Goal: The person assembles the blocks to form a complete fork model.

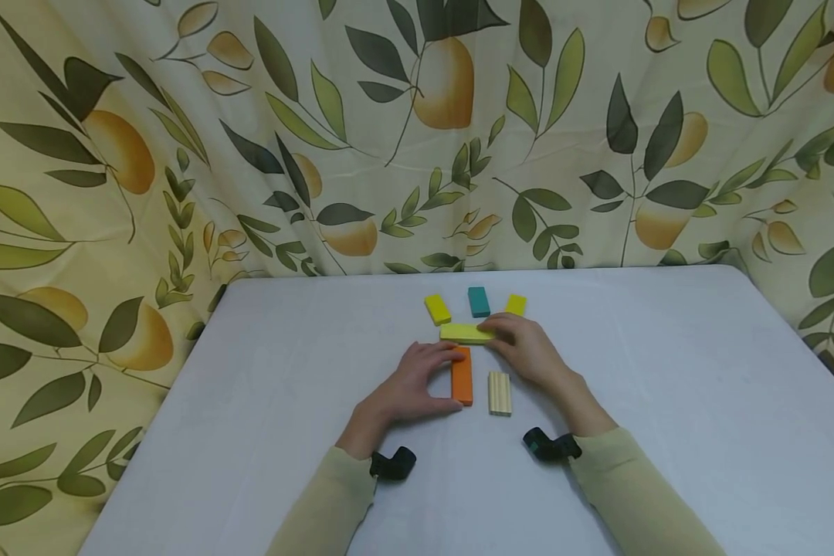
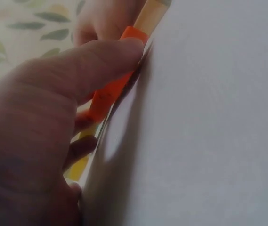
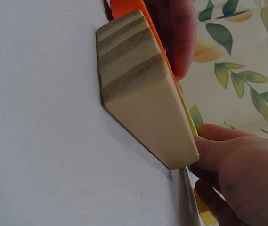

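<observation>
My left hand (image 1: 408,384) holds an orange block (image 1: 462,380) lengthwise, thumb at its near end and fingertips at the far end. In the left wrist view the thumb presses on the end of that orange block (image 2: 112,92). Just beyond it, a yellow-green block (image 1: 459,333) lies crosswise, and my right hand (image 1: 533,354) pinches its right end between thumb and fingers. Between the two forearms a striped wooden block (image 1: 500,394) rests on the table, touched by neither hand; it looms large in the right wrist view (image 3: 143,108).
Past the yellow-green block lie a yellow block (image 1: 438,310), a teal block (image 1: 479,302) and another yellow block (image 1: 517,303), the last partly behind the right fingers. A white cloth covers the table (image 1: 285,371). A fruit-patterned curtain (image 1: 417,154) hangs behind it.
</observation>
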Tool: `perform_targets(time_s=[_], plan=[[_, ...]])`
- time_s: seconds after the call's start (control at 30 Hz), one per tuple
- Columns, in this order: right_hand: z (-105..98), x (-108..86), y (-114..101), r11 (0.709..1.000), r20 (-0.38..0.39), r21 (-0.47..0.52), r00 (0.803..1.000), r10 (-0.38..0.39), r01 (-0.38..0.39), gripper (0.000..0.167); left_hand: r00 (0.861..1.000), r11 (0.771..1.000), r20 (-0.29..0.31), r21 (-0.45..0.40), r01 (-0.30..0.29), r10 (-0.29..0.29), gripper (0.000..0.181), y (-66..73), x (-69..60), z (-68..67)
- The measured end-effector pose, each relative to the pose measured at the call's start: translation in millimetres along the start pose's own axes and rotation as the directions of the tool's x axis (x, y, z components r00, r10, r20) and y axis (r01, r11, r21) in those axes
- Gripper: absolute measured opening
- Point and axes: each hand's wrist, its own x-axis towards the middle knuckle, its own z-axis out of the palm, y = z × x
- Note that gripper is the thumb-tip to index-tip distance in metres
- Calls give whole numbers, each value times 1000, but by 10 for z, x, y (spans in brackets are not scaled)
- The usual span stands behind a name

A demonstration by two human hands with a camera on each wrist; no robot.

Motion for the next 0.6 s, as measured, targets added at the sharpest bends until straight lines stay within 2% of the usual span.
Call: perform_targets(time_s=[0.3, 0.6], plan=[[43, 8, -3, 1000, 13, 2, 999, -30, 30, 29, 1000, 995, 2, 98, -11, 11, 72, 28, 14, 33], [46, 11, -2, 1000, 8, 4, 1000, -27, 27, 30, 1000, 995, -4, 99, -7, 8, 73, 11, 9, 49]])
